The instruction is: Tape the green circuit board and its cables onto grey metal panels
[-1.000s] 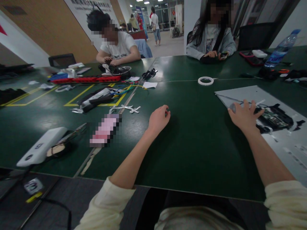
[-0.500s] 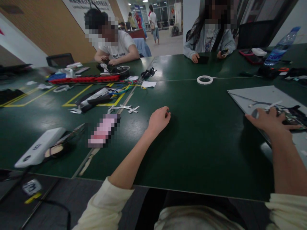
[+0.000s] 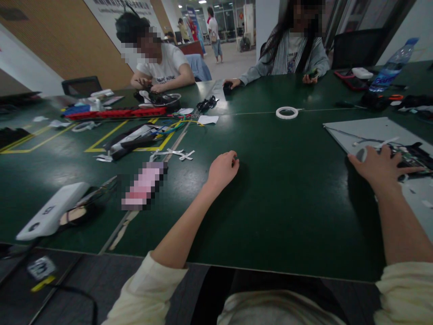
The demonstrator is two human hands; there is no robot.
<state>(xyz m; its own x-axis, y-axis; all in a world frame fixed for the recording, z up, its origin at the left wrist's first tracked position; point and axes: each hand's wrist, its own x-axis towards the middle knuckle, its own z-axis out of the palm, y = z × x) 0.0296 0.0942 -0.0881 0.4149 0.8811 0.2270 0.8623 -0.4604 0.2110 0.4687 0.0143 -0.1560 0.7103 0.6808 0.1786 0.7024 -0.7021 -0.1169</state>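
Note:
My left hand (image 3: 223, 170) rests on the green table with its fingers curled in. I see nothing held in it, though the palm side is hidden. On the right, my right hand (image 3: 382, 169) is spread over the near-left part of a flat light grey panel (image 3: 365, 128). Thin dark cables and a small circuit board (image 3: 411, 160) lie on that panel, partly under my right fingers. Between thumb and index finger a round grey piece (image 3: 361, 155) shows; whether I touch it is unclear.
A white ring-shaped coil (image 3: 287, 113) lies ahead. To the left are a phone (image 3: 144, 185), a white power-bank-like case (image 3: 52, 212), white strips (image 3: 186, 155) and a black device with wires (image 3: 131, 140). A water bottle (image 3: 394, 67) stands far right. Two people sit opposite.
The person opposite on the right has moved one hand leftward across the table with a dark object. My hands stay almost in place; the view shifts slightly.

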